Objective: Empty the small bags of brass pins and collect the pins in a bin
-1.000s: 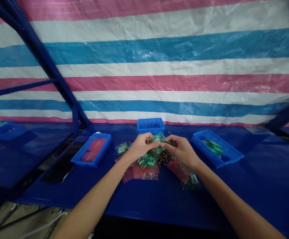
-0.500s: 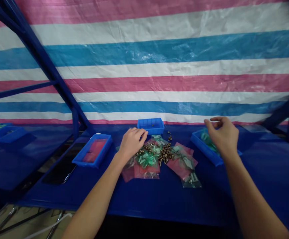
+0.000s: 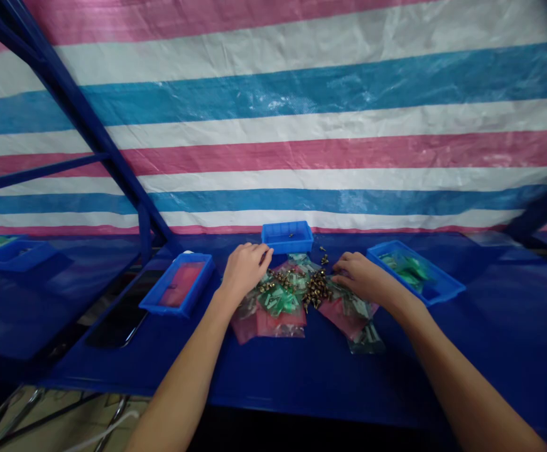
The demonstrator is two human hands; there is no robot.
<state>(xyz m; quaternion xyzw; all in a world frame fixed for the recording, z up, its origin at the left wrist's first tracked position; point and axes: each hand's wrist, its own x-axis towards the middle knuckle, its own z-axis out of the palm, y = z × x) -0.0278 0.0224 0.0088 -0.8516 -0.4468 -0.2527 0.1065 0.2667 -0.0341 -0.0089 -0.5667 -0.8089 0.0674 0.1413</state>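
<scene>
A heap of small pink and green plastic bags (image 3: 277, 307) lies on the blue table (image 3: 301, 376), with a cluster of little brass screws (image 3: 315, 289) in its middle. My left hand (image 3: 245, 269) rests on the heap's left side with its fingers curled down onto the bags. My right hand (image 3: 362, 279) lies on the pink bags at the right. Its fingertips are drawn together just beside the screws. What either hand grips, if anything, is hidden under the fingers.
Three blue trays ring the heap: one with pink bags (image 3: 179, 284) on the left, a small one (image 3: 287, 236) behind, and one with green bags (image 3: 417, 271) on the right. A further tray (image 3: 14, 252) sits far left. Blue frame bars (image 3: 113, 169) slant on the left, and a striped tarp (image 3: 301, 125) hangs behind.
A second ago both hands held a green bag together above the heap. My right hand then swung out over the right tray and has come back down to the bags by the screws.
</scene>
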